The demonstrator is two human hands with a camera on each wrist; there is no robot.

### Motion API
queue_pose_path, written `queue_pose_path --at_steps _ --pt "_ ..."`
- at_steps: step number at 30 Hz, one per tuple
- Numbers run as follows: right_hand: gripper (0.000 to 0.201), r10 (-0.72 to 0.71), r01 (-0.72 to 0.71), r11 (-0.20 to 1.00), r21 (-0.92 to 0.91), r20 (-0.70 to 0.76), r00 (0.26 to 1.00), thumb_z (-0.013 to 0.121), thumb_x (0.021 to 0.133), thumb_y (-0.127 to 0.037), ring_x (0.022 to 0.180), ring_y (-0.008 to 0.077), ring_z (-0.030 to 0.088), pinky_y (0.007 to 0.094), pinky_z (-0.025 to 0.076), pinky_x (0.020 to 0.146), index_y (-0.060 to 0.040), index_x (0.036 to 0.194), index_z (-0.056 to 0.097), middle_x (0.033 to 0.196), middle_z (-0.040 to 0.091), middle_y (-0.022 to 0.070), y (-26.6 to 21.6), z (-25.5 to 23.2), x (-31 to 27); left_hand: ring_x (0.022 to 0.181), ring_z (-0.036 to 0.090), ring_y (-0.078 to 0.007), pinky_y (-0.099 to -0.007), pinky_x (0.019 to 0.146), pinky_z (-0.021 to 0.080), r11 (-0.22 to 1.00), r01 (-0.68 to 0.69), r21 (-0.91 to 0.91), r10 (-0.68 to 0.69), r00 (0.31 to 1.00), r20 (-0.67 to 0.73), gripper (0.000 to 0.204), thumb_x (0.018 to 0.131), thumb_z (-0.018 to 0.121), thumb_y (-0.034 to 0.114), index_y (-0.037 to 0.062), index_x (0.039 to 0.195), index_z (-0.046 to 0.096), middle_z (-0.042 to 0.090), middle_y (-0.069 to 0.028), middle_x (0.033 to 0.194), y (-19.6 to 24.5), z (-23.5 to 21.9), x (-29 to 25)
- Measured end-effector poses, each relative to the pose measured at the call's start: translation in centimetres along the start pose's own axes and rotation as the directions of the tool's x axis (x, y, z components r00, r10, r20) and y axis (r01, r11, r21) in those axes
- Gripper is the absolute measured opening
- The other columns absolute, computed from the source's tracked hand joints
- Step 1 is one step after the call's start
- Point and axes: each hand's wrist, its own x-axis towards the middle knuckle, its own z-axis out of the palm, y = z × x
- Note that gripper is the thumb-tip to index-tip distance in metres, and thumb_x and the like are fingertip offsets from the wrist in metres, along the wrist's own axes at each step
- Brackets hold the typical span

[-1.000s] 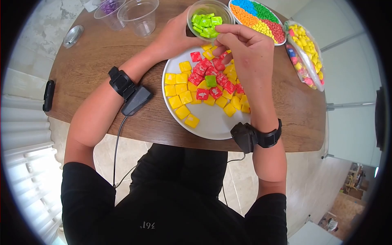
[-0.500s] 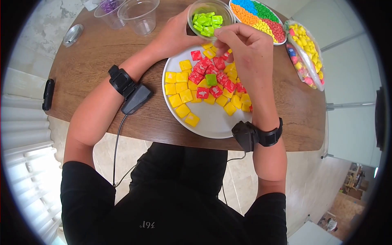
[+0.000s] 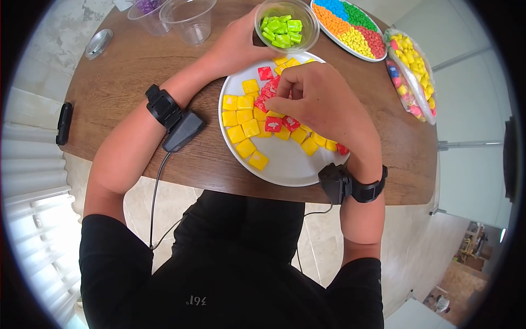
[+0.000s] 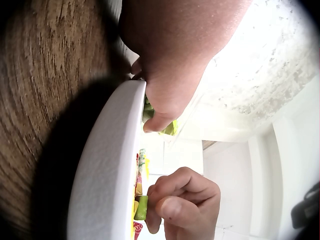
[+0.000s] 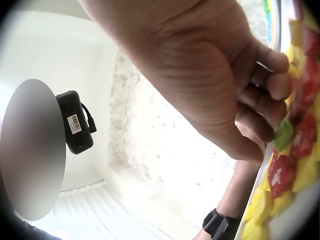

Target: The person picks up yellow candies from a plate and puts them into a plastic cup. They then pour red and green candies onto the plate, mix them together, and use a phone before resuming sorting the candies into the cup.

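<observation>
My left hand [image 3: 238, 46] grips a clear plastic cup [image 3: 312, 34] at the far edge of the white plate [image 3: 285, 167]. Green-wrapped square candies [image 3: 282, 32] lie inside the cup. Over the plate, my right hand [image 3: 323, 98] reaches down with thumb and index finger apart. Just beyond its fingertips lies one green candy [image 5: 283, 134], on top of red candies [image 5: 281, 175]; the right hand hides it in the head view. In the left wrist view this green candy [image 4: 141, 207] stands beside the right fingers. Yellow candies [image 3: 230, 117] spread around the red ones on the plate.
Behind the plate stands an oval dish [image 3: 350, 54] of small colour-sorted pieces. A bag of yellow and pink sweets [image 3: 413, 71] lies at the right. Farther left are a clear cup [image 3: 192, 24], a cup with purple pieces [image 3: 148, 22] and a round lid [image 3: 98, 44].
My right hand has moved from the cup's rim down toward me, over the middle of the plate, and its fingers have spread. The left hand keeps holding the cup, almost in place.
</observation>
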Motion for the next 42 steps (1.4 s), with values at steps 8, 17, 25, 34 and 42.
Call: queue_pose_path --at_steps 8,17,25,34,42 --pt "0.027 0.045 -0.045 0.999 0.011 0.04 0.998 0.083 0.081 -0.022 0.063 0.0197 0.065 0.0328 0.051 0.06 0.0022 0.086 0.072 0.072 0.069 0.0128 -0.4 -0.3 -0.2 0.128 0.062 -0.0204 -0.0368 0.112 0.047 1.0 -0.003 -0.017 0.003 1.0 -0.003 0.08 0.082 0.088 0.016 0.0033 0.15 0.049 0.065 -0.0122 0.141 -0.3 0.1 0.0" --pt "0.021 -0.049 0.044 0.997 -0.064 -0.087 0.995 0.081 0.077 -0.012 0.067 0.014 0.061 0.0285 0.049 0.063 0.0012 0.089 0.069 0.076 0.067 0.0073 -0.1 0.1 0.1 0.128 0.062 -0.0208 -0.0374 0.11 0.047 1.0 -0.025 -0.018 0.025 1.0 0.0 0.076 0.085 0.085 0.02 0.0041 0.151 0.048 0.065 -0.0127 0.14 -0.2 0.0 0.0" --pt "0.028 -0.224 0.332 0.93 0.159 -0.472 0.852 0.083 0.08 -0.002 0.076 0.0056 0.065 0.0197 0.051 0.066 -0.0014 0.106 0.072 0.091 0.073 0.0001 -0.4 0.5 0.9 0.123 0.064 -0.0209 -0.0376 0.105 0.05 0.997 0.052 -0.064 -0.052 0.999 0.003 0.067 0.089 0.077 0.021 0.0093 0.15 0.05 0.067 -0.0108 0.135 0.4 0.0 -0.1" --pt "0.032 -0.292 0.414 0.901 0.132 -0.523 0.801 0.084 0.08 0.0 0.082 0.0075 0.07 0.0196 0.055 0.068 -0.0008 0.11 0.074 0.097 0.076 0.0036 -0.8 0.6 0.7 0.12 0.066 -0.0209 -0.0376 0.102 0.052 0.999 0.034 -0.033 -0.034 0.999 0.01 0.063 0.092 0.074 0.024 0.0102 0.148 0.051 0.069 -0.01 0.133 0.2 0.0 0.1" --pt "0.027 -0.298 0.497 0.846 0.193 -0.603 0.74 0.076 0.078 0.005 0.071 0.0103 0.071 0.0232 0.055 0.06 -0.0013 0.103 0.077 0.083 0.074 0.007 -0.3 1.4 1.4 0.119 0.067 -0.02 -0.0367 0.101 0.053 0.995 0.036 -0.096 -0.033 0.999 0.029 0.057 0.096 0.071 0.022 0.0098 0.148 0.051 0.069 -0.0097 0.132 0.2 -0.1 0.0"
